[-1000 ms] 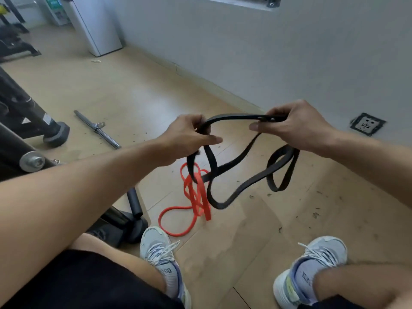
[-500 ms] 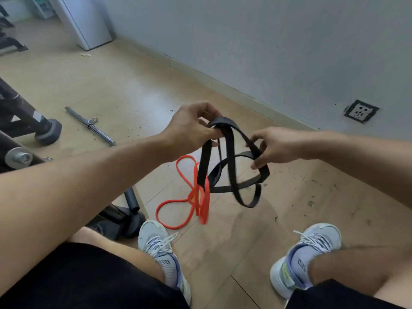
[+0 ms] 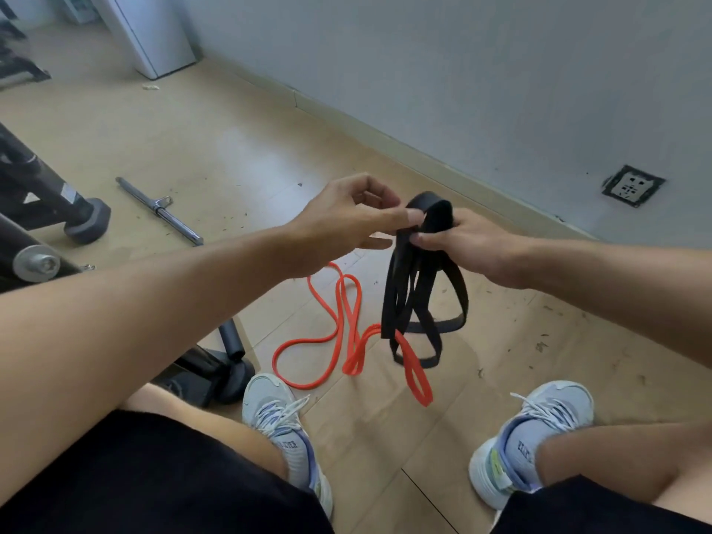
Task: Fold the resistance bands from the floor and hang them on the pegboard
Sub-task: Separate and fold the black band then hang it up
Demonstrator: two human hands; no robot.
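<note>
A black resistance band, folded into several hanging loops, dangles above the floor between my hands. My right hand grips the gathered top of the loops, thumb in front. My left hand meets it from the left, thumb and fingertips pinching the same top fold. An orange resistance band lies tangled on the wooden floor below, between my shoes, partly behind the black loops. No pegboard is in view.
A steel bar lies on the floor at left, near black gym machine feet. A white cabinet stands at the back. A grey wall with a socket runs along the right. My shoes frame the bands.
My hands have come together at the top of the black band, which now hangs in tighter, narrower loops. The right hand moved up from the lower loops to the top fold.
</note>
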